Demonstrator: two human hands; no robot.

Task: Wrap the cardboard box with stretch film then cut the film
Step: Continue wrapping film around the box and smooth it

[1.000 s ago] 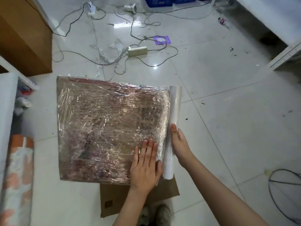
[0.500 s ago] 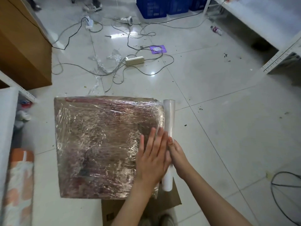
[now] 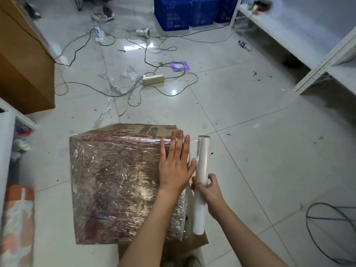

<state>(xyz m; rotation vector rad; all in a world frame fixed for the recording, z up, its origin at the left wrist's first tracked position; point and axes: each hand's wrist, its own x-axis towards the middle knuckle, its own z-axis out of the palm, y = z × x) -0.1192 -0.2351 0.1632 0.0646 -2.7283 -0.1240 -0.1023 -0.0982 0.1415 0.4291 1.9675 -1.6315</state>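
Far left, a patterned roll [image 3: 17,224] is lying by a white shelf [image 3: 6,135], with a brown cabinet [image 3: 25,60] behind. The box [image 3: 115,180] is sitting on the floor [image 3: 250,151] in front of us, on a cardboard sheet [image 3: 200,241], and its near faces are already covered in crinkled film; the far top strip is showing bare print. Compared with a second ago, the box is tipped so that strip shows, and our left hand [image 3: 176,166] has slid from the near edge up toward the far right corner. It is lying flat, fingers straight, pressing the film down, holding nothing. Just right of it, our right hand [image 3: 208,189] is curling round the film roll [image 3: 201,180], gripping it mid-length, where earlier it was only resting against it. The roll is now standing a little off the box edge with a short stretch of film between. We are judging the wrap nearly done: the film is being pinned and tensioned, probably for tearing or cutting. No cutter is in sight. Cables [image 3: 154,54] and blue crates [image 3: 185,12] are lying beyond.
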